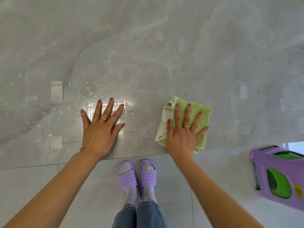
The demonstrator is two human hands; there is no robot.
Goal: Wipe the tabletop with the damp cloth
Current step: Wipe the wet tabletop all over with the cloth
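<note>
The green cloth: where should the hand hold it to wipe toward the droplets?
Probably no pinch: press flat from above. The green cloth lies folded flat by the tabletop near edge, and the right hand already spreads over its middle. The water drops lie to its left, beyond the left hand, so push leftward.

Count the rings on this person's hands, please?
2: a gold ring on the left hand, a silver ring on the right hand pressing the cloth. Undersides hidden.

The right hand [184, 129] hides part of the green cloth [199, 112]; the purple stool [279, 175] runs off-frame.
</note>
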